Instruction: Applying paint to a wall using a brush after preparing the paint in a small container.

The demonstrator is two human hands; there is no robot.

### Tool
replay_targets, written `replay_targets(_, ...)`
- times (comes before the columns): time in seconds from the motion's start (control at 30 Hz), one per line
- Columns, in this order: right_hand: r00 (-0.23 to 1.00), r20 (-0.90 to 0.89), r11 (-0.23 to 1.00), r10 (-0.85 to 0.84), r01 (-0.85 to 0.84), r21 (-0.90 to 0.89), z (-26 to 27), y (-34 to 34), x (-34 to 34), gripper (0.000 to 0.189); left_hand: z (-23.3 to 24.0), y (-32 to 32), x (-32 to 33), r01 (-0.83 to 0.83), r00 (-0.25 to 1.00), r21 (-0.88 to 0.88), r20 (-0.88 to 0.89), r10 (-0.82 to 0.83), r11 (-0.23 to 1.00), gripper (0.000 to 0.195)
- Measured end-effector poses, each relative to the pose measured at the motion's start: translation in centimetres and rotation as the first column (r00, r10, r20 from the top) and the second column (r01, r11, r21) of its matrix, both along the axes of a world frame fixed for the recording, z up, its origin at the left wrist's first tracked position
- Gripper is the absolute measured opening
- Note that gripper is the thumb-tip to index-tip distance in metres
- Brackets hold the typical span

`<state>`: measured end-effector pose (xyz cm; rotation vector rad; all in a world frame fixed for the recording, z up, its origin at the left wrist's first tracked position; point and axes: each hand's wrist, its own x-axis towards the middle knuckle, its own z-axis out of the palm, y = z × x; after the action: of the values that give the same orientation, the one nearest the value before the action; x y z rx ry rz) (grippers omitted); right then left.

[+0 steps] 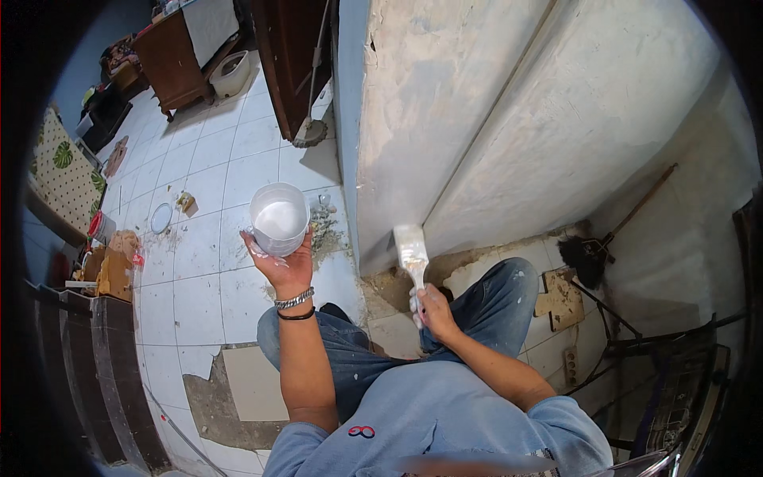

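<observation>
My left hand [285,262] holds up a white plastic tub [280,244] from below, with white paint [281,219] inside it and smears on my fingers. In my right hand [434,311] is the handle of a wide paintbrush [411,247], its bristles coated white. The brush tip lies against the lower part of the plastered wall [387,185], just left of a vertical groove [477,137]. White and greyish patches cover the wall. Both my knees are bent in front of it.
A broom [587,256] leans at the right near a power strip [570,366] and a black metal frame [661,343]. Debris [325,223] lies by the wall corner. Dark steps [119,375] rise at the left. A mop [310,131] stands by the wooden door [292,65].
</observation>
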<state>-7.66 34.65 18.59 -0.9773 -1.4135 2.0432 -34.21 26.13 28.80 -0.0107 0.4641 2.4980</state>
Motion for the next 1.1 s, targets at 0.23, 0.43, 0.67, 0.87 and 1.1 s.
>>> replay_targets(0.23, 0.989, 0.112, 0.986, 0.096, -0.11, 0.127, 8.7, 0.3, 2.1, 0.025, -0.3, 0.1, -0.4, 0.014, 0.998, -0.015, 0.058, -0.013, 1.0, 0.059)
replay_targets(0.43, 0.919, -0.382, 0.92, 0.094, 0.067, 0.387, 20.4, 2.4, -3.2, 0.032, 0.2, 0.0, 0.1, 0.04, 0.997, 0.0, 0.06, -0.04, 0.999, 0.055)
replay_targets(0.67, 0.97, -0.235, 0.894, 0.056, 0.056, 0.445, 17.2, 2.6, -6.1, 0.02, 0.4, 0.0, 0.1, 0.01, 1.0, -0.002, 0.022, -0.01, 1.0, 0.055)
replay_targets(0.87, 1.0, 0.031, 0.975, 0.0, -0.007, 0.223, 9.6, 0.4, -2.8, 0.024, 0.0, -0.1, -0.2, 0.016, 1.0, 0.016, -0.012, -0.016, 1.0, 0.061)
replay_targets(1.1, 0.995, -0.048, 0.732, -0.09, 0.099, 0.674, 18.3, 1.7, -0.4, 0.026, 0.5, -0.1, 0.1, 0.016, 1.0, 0.008, 0.013, -0.017, 1.0, 0.059)
